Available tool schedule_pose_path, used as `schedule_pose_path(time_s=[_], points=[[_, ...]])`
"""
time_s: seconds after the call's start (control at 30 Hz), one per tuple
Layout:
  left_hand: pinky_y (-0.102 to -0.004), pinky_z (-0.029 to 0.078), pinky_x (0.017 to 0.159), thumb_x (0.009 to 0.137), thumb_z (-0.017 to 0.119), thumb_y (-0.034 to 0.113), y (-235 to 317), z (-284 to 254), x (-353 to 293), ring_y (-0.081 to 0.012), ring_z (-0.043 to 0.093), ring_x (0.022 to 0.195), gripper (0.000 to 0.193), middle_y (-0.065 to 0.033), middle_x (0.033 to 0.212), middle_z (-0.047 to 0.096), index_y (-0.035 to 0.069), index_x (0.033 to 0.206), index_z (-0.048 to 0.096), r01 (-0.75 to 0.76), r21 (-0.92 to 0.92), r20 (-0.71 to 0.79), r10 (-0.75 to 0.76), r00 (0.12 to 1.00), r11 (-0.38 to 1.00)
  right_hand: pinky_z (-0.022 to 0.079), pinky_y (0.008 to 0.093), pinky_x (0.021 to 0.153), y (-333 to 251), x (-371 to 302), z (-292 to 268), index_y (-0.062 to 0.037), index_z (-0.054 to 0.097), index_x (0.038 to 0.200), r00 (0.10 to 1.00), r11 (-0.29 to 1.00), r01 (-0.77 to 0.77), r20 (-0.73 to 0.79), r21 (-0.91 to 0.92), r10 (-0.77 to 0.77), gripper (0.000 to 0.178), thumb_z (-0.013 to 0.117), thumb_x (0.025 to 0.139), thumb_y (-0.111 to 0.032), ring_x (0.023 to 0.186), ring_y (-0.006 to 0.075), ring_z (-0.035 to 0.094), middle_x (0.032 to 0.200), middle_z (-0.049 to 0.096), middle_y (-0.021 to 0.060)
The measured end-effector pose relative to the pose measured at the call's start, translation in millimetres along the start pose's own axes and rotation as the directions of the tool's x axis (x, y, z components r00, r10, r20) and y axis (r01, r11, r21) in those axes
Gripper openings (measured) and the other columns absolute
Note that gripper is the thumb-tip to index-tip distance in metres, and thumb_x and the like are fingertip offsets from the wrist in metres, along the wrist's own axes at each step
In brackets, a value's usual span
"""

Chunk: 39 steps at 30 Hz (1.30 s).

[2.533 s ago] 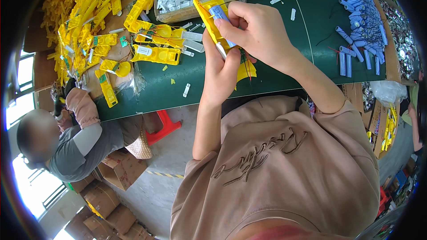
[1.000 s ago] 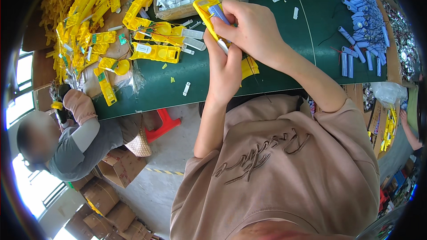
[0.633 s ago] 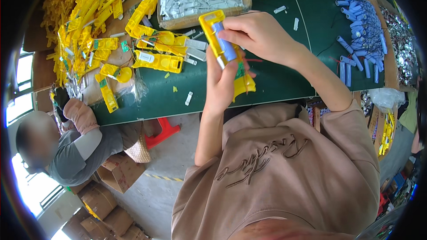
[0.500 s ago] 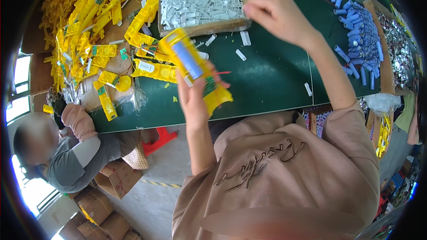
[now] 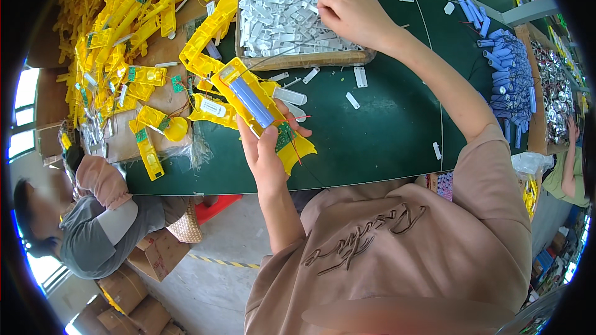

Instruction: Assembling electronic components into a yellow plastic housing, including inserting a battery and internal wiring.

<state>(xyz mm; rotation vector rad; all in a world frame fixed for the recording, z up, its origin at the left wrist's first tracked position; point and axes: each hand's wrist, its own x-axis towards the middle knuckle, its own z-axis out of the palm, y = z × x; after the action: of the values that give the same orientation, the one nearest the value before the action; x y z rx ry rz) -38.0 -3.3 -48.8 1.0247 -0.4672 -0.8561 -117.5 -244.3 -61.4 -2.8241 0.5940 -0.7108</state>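
Observation:
My left hand [image 5: 268, 149] grips a long yellow plastic housing [image 5: 247, 98] with a blue cylindrical cell [image 5: 251, 102] seated in it and a small green circuit board near my thumb. It hovers over the green table [image 5: 385, 130]. My right hand [image 5: 354, 15] reaches far forward into a wooden tray [image 5: 304, 59] heaped with small white plastic pieces [image 5: 279, 3]; its fingers rest on the pile, and whether they pinch a piece is hidden.
A large heap of yellow housings [image 5: 133, 31] covers the table's left. Blue cells [image 5: 506, 68] and a bin of silver parts [image 5: 555, 90] lie at the right. Loose white pieces dot the mat. Another person [image 5: 87, 217] sits lower left, cardboard boxes [image 5: 133, 279] beside them.
My right hand let go of the yellow housing and reached forward into the white-piece tray. My left hand swung the housing left and lower over the table.

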Motion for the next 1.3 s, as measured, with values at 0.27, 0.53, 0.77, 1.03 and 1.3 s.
schedule_pose_path(time_s=[0.27,0.53,0.77,1.03,1.3], points=[[-0.0336,0.053,0.06,0.075,0.04,0.007,3,5,-11,-0.0179,0.053,0.073,0.048,-0.0132,0.092,0.047,0.002,0.121,0.026,-0.001,0.012,0.087,0.0,0.996,1.0,0.044,0.0259,0.057,-26,-14,-37,-0.0047,0.05,0.091,0.949,0.747,-0.278,0.293,0.604,0.116,0.016,0.045,0.089,-0.019,0.062,0.0114,0.055,0.069,0.057,0.0038],[-0.0341,0.051,0.066,0.075,0.036,-0.003,10,26,-41,-0.018,0.051,0.076,0.048,-0.0136,0.099,0.045,0.002,0.12,0.022,-0.054,0.083,0.295,0.027,0.955,0.995,0.047,0.0214,0.061,-76,-45,-94,-0.0037,0.05,0.09,0.927,-0.057,-0.374,0.373,0.926,-0.031,0.014,0.057,0.082,-0.013,0.066,0.0104,0.058,0.075,0.06,0.0053],[-0.0321,0.05,0.066,0.075,0.037,-0.004,17,35,-58,-0.0176,0.052,0.075,0.054,-0.0147,0.1,0.044,0.0,0.125,0.017,-0.12,0.11,0.344,0.075,0.936,0.987,0.047,0.0229,0.066,-84,-61,-106,-0.0025,0.051,0.09,0.98,0.12,-0.194,0.199,0.974,-0.031,0.012,0.058,0.081,-0.008,0.077,0.0118,0.057,0.084,0.057,0.0068],[-0.0329,0.052,0.063,0.077,0.043,0.008,22,45,-74,-0.0191,0.051,0.079,0.047,-0.0168,0.097,0.046,0.0,0.12,0.024,-0.264,0.26,0.33,0.171,0.928,0.929,0.044,0.0232,0.072,-111,-74,-122,-0.0003,0.052,0.114,0.976,0.632,0.217,-0.172,0.744,-0.133,0.036,0.054,0.078,0.004,0.081,0.009,0.051,0.091,0.057,0.0074],[-0.0333,0.052,0.062,0.077,0.042,0.006,23,47,-75,-0.0197,0.051,0.08,0.047,-0.0173,0.098,0.046,-0.001,0.119,0.024,-0.274,0.252,0.326,0.185,0.927,0.928,0.041,0.0204,0.071,-108,-79,-111,0.0009,0.057,0.093,0.977,0.694,0.209,-0.185,0.689,-0.111,0.013,0.056,0.079,0.0,0.082,0.0087,0.051,0.09,0.057,0.0056]])
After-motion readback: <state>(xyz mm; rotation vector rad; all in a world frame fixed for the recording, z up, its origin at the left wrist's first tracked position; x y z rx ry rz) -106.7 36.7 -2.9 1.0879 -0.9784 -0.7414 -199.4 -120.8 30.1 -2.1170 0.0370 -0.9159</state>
